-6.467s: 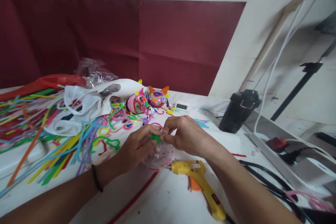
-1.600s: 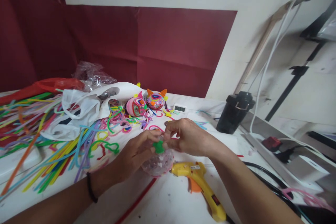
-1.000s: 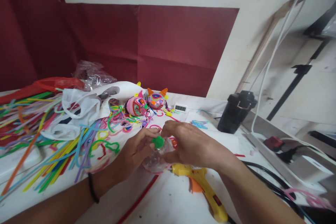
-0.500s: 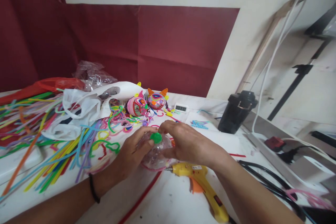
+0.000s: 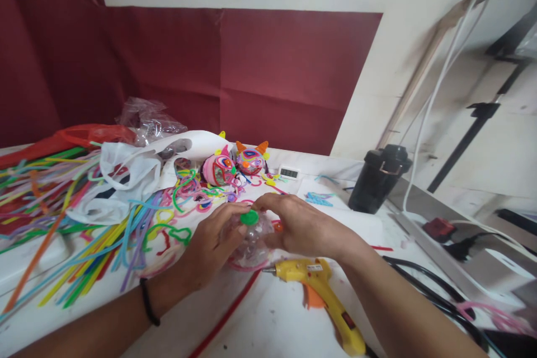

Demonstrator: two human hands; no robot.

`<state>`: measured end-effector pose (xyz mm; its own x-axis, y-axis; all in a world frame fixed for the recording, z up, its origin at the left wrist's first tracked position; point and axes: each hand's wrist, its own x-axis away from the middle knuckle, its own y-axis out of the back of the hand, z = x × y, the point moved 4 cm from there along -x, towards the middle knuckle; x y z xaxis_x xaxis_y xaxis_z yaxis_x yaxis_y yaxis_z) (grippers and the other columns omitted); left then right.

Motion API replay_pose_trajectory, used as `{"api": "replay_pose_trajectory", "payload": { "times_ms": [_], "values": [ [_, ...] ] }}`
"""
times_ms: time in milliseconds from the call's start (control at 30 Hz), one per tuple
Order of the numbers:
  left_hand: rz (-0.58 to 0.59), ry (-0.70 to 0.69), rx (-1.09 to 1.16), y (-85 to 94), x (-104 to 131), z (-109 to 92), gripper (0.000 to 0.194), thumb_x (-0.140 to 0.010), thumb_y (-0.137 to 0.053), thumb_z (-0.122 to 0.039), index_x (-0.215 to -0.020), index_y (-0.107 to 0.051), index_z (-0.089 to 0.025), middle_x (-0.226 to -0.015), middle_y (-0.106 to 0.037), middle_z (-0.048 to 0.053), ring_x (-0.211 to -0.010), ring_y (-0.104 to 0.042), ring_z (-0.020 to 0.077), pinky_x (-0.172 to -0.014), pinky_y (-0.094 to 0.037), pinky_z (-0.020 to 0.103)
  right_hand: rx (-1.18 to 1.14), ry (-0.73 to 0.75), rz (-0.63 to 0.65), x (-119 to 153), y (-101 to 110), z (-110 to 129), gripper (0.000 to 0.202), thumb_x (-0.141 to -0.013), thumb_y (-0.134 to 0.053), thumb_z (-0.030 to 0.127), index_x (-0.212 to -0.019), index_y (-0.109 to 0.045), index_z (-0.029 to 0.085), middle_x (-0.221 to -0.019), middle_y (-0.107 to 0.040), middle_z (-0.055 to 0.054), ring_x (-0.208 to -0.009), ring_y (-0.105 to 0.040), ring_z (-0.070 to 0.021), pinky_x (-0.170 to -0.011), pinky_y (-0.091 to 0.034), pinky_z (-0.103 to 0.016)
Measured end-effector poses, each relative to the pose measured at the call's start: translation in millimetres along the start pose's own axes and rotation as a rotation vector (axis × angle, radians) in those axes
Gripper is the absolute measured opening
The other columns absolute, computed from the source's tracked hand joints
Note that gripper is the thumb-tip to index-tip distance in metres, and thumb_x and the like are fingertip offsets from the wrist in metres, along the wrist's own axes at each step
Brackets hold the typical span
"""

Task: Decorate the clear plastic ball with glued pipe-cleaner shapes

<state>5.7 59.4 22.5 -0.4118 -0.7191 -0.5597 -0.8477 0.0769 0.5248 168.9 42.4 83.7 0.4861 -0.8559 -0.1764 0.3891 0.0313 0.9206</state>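
Observation:
A clear plastic bottle piece (image 5: 251, 243) with a green cap (image 5: 249, 217) stands cap up on the white table, pink trim round its lower edge. My left hand (image 5: 216, 240) curls round its left side, with the thumb close under the cap. From the right, my right hand (image 5: 289, 226) curves round the other side, fingers over the far side. Just below my right hand lies a yellow hot glue gun (image 5: 310, 274), its nozzle near the pink edge. A red pipe cleaner (image 5: 229, 313) runs from the bottle piece toward the front.
Many coloured pipe cleaners (image 5: 94, 251) and a white face mask (image 5: 115, 179) lie on the left. Two decorated bottle animals (image 5: 251, 161) stand behind, beside a small digital clock (image 5: 289, 172). At the right are a black flask (image 5: 380, 179), a power strip (image 5: 461, 274) and black cables (image 5: 436, 291).
The green cap tilts a little differently and sits slightly higher. My right hand has shifted slightly on the bottle piece; the rest looks the same.

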Motion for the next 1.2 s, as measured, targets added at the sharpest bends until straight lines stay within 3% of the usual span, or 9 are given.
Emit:
{"api": "replay_pose_trajectory", "payload": {
  "times_ms": [300, 467, 800, 967, 1200],
  "values": [
    [0.06, -0.109, -0.144, 4.7, 1, 5, 0.03, -0.093, -0.052, -0.035, -0.12, -0.056, -0.021, -0.127, -0.06, 0.01, -0.12, -0.053, 0.0252, -0.104, -0.04, 0.039, -0.062, 0.114, 0.027, -4, -4, -4, 0.042, -0.076, -0.068, 0.008, -0.117, -0.06, 0.018, -0.117, -0.063, -0.009, -0.109, -0.059, -0.0232, -0.092, -0.046, -0.036],
    [0.024, -0.18, -0.246, 6.5, 1, 7, 0.035, -0.09, -0.056, -0.033, -0.122, -0.055, -0.02, -0.141, -0.052, 0.014, -0.13, -0.047, 0.03, -0.11, -0.035, 0.046, -0.093, 0.067, 0.012, -4, -4, -10, 0.049, -0.079, -0.067, 0.009, -0.126, -0.055, 0.017, -0.129, -0.061, -0.011, -0.118, -0.057, -0.0251, -0.099, -0.044, -0.04],
    [0.025, -0.281, -0.277, 12.5, -2, 5, 0.03, -0.093, -0.052, -0.03, -0.12, -0.057, -0.019, -0.126, -0.065, 0.011, -0.119, -0.059, 0.0257, -0.103, -0.043, 0.039, -0.188, 0.125, -0.009, -6, -6, -13, 0.047, -0.08, -0.064, 0.006, -0.124, -0.05, 0.018, -0.126, -0.063, -0.011, -0.115, -0.059, -0.0226, -0.095, -0.046, -0.038],
    [-0.001, -0.321, -0.331, 12.6, 0, 4, 0.029, -0.093, -0.051, -0.03, -0.12, -0.057, -0.018, -0.122, -0.067, 0.01, -0.115, -0.06, 0.0245, -0.102, -0.043, 0.039, -0.117, 0.173, -0.025, -5, -4, -7, 0.047, -0.077, -0.062, -0.001, -0.121, -0.059, 0.017, -0.116, -0.07, -0.008, -0.105, -0.065, -0.0216, -0.089, -0.049, -0.033],
    [-0.008, -0.298, -0.314, 9.5, 1, 6, 0.033, -0.094, -0.051, -0.032, -0.122, -0.055, -0.017, -0.126, -0.064, 0.011, -0.118, -0.058, 0.0237, -0.104, -0.044, 0.038, -0.129, 0.257, -0.032, -6, -3, -4, 0.045, -0.077, -0.058, -0.004, -0.117, -0.066, 0.014, -0.116, -0.071, -0.011, -0.11, -0.064, -0.0229, -0.095, -0.049, -0.034]
  ]
}}
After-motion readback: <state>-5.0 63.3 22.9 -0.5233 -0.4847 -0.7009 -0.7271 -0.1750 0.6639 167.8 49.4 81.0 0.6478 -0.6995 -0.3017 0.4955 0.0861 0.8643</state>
